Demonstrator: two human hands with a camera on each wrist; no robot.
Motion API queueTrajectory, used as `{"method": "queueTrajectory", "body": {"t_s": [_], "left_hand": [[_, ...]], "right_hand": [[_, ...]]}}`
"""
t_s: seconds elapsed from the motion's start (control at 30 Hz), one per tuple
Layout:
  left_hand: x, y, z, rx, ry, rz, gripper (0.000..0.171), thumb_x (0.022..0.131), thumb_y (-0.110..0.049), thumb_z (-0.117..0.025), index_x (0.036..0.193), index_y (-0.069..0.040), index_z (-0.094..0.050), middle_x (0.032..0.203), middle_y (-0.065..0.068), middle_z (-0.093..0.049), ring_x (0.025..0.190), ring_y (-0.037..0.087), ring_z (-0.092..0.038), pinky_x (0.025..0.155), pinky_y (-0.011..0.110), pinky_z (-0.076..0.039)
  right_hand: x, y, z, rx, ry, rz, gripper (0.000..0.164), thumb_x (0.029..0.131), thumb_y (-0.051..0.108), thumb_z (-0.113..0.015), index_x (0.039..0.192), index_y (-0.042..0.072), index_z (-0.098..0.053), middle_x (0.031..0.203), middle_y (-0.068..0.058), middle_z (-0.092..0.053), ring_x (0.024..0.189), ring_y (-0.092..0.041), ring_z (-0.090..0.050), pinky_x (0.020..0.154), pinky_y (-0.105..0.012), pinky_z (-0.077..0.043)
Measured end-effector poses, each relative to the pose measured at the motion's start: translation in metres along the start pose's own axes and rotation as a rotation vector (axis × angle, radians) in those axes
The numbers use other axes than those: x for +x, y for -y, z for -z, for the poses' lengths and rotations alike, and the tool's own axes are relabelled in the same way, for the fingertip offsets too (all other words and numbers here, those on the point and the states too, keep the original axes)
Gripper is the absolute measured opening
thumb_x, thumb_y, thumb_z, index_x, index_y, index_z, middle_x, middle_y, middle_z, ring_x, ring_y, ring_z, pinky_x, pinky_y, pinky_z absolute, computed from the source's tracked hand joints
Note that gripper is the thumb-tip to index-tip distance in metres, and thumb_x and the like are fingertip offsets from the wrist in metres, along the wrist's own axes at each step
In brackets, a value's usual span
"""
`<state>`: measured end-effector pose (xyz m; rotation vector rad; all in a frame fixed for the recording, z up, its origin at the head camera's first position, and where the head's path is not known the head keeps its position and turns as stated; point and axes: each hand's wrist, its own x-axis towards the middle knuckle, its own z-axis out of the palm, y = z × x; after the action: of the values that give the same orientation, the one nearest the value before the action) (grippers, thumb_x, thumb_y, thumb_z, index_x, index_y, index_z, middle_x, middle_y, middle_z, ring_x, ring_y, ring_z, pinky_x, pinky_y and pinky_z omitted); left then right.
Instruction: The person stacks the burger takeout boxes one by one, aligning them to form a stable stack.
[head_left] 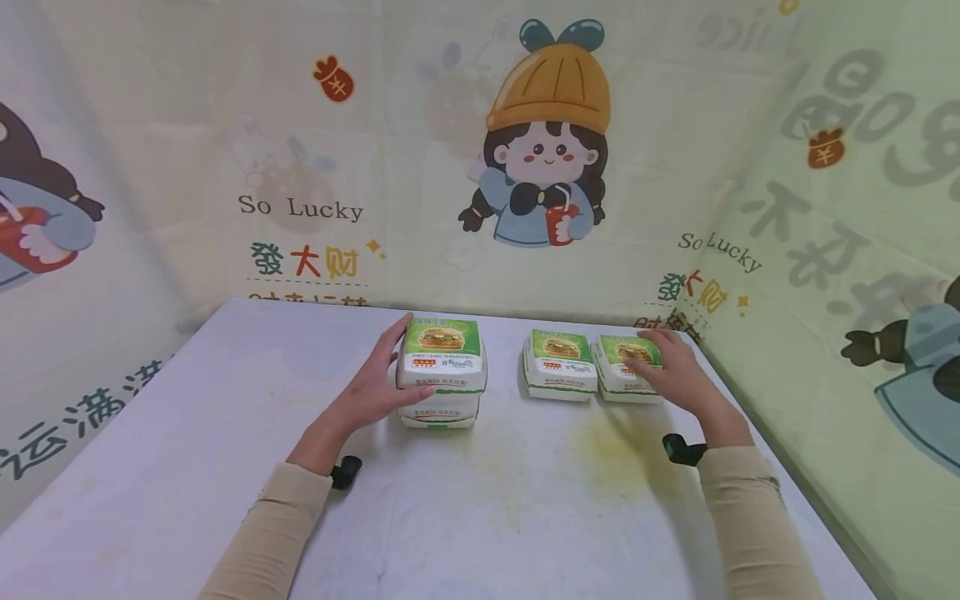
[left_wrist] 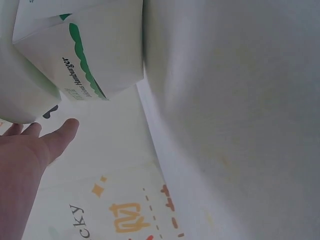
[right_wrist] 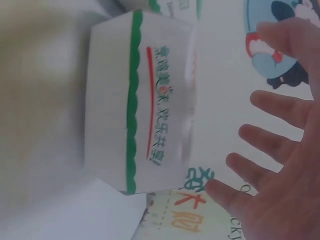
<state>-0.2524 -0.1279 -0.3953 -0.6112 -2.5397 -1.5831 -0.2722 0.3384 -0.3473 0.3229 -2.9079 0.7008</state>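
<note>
In the head view, my left hand [head_left: 375,379] grips the upper burger box [head_left: 442,358] of a stack, thumb across its front and fingers along its left and back. Beneath it sits the lower burger box [head_left: 438,412], its side also visible in the left wrist view. To the right, my right hand [head_left: 678,375] is over the right-hand burger box [head_left: 626,387]. The right wrist view shows the fingers [right_wrist: 275,145] spread and fairly straight beside that box, apart from it. A third burger box [head_left: 560,383] lies just left of the right-hand one.
All boxes stand on a white-covered table [head_left: 480,517] with yellowish stains. A printed cloth wall [head_left: 420,167] rises close behind them, and another cloth wall [head_left: 840,250] borders the right side. Dark wrist cameras [head_left: 347,472] hang beneath both wrists.
</note>
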Motion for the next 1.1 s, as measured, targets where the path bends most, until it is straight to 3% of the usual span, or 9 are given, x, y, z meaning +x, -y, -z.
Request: {"method": "queueTrajectory", "body": {"t_s": [0.5, 0.87, 1.1], "left_hand": [[0.001, 0.002, 0.0, -0.002, -0.009, -0.004, 0.108, 0.079, -0.038, -0.083, 0.158, -0.033, -0.01, 0.164, -0.002, -0.018, 0.15, 0.022, -0.02, 0.121, 0.055, -0.024], [0.002, 0.002, -0.001, -0.003, -0.009, -0.009, 0.108, 0.079, -0.035, -0.083, 0.159, -0.029, -0.011, 0.164, -0.001, -0.017, 0.151, 0.022, -0.018, 0.122, 0.055, -0.023], [0.002, 0.001, 0.0, -0.005, -0.006, -0.005, 0.108, 0.079, -0.036, -0.083, 0.159, -0.028, -0.011, 0.164, -0.002, -0.018, 0.151, 0.021, -0.019, 0.122, 0.054, -0.024]], "right_hand": [[0.013, -0.025, -0.017, -0.067, 0.07, -0.055, 0.091, 0.087, 0.051, -0.069, 0.151, -0.001, -0.031, 0.158, -0.032, -0.014, 0.141, -0.06, -0.014, 0.108, -0.077, -0.019], [0.01, -0.031, -0.03, -0.083, 0.038, -0.026, 0.089, 0.088, 0.05, -0.067, 0.148, -0.006, -0.034, 0.154, -0.035, -0.022, 0.14, -0.058, -0.019, 0.11, -0.072, -0.02], [0.0, -0.033, -0.033, -0.072, 0.017, -0.083, 0.09, 0.086, 0.057, -0.067, 0.148, -0.001, -0.035, 0.152, -0.033, -0.022, 0.135, -0.059, -0.02, 0.103, -0.072, -0.027]]}}
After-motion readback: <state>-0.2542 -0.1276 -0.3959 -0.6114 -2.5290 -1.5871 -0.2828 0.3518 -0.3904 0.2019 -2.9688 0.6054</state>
